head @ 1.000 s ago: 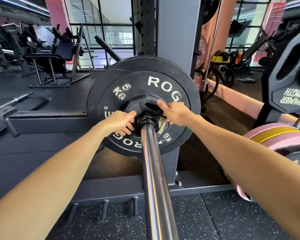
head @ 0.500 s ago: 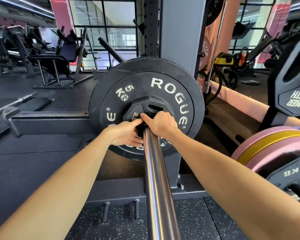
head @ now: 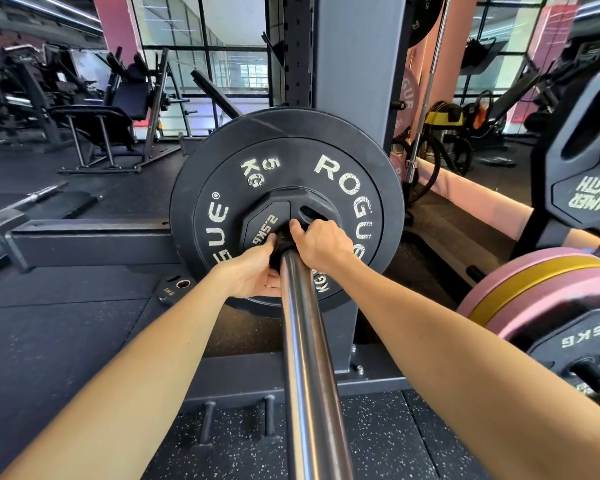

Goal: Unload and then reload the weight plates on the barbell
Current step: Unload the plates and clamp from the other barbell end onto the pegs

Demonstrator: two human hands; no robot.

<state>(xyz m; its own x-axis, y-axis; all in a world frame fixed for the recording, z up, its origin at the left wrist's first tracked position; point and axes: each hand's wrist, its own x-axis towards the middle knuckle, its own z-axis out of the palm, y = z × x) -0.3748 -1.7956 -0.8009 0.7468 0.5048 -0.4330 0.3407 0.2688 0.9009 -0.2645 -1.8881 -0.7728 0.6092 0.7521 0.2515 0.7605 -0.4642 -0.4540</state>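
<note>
Both hands, left (head: 253, 271) and right (head: 321, 244), still gripping black collar (head: 280, 249), camera nearer, 2.5 kg plate (head: 264, 225) label now visible

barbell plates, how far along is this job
Hard to say whether this is unloading or reloading. Three plates sit on the sleeve: a large plate, the 5 kg plate and the 2.5 kg plate. Both hands, left and right, grip the black collar. Another 5 kg plate lies on the floor.
</note>
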